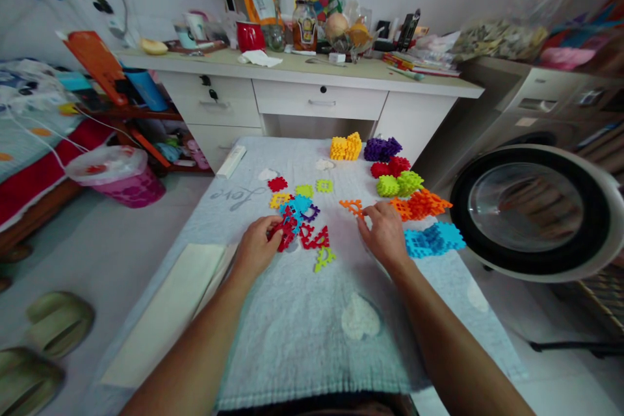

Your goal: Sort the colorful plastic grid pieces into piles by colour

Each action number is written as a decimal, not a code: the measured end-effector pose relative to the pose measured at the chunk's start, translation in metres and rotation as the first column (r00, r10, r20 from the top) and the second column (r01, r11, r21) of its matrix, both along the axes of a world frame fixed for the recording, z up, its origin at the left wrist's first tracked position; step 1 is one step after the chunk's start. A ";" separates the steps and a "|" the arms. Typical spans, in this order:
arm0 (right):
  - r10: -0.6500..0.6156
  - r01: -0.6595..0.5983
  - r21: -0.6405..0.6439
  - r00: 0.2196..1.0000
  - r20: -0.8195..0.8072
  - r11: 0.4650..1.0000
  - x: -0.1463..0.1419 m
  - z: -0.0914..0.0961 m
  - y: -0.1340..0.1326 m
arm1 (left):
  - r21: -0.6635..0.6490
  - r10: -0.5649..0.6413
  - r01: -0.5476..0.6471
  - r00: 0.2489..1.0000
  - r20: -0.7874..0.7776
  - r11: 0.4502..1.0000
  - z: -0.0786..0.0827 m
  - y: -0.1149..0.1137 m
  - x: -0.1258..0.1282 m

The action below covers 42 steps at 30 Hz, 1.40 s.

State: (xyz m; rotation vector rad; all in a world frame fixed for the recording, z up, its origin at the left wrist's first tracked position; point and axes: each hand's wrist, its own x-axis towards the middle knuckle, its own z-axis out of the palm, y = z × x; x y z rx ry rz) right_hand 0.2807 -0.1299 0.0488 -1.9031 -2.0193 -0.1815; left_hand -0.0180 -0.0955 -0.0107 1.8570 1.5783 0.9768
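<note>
My left hand [257,244] is closed around the edge of some red toothed plastic building pieces [287,234] at the near left of a mixed pile. Light blue pieces [295,208] and a purple piece [311,212] lie against them. My right hand [385,234] pinches the right end of an orange triangular building piece [351,207], low over the cloth. Just right of that hand is a row of orange pieces [424,205], with a stack of blue pieces [435,240] nearer to me. Red triangular pieces [314,236] and a lime green triangular piece [324,259] lie between my hands.
Yellow [346,147], purple [383,149], red [390,167] and green [400,183] stacks line the far right of the cloth-covered table [312,331]. A white drawer desk [322,101] stands behind. An open washing machine door [529,211] is on the right, a pink bin [127,182] on the left.
</note>
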 end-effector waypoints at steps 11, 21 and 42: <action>-0.406 0.397 0.147 0.913 0.040 0.906 0.065 0.024 -0.006 | 0.000 -0.011 0.011 1.000 0.017 1.000 -0.003 0.001 0.000; -0.450 0.439 0.103 0.881 0.144 0.892 0.085 0.018 0.000 | 0.017 -0.001 0.001 1.000 -0.004 1.000 -0.007 0.002 -0.002; 0.266 -0.285 -0.113 0.951 -0.160 0.952 -0.014 -0.009 0.003 | 0.018 -0.126 0.129 0.985 -0.121 0.991 0.008 -0.002 -0.003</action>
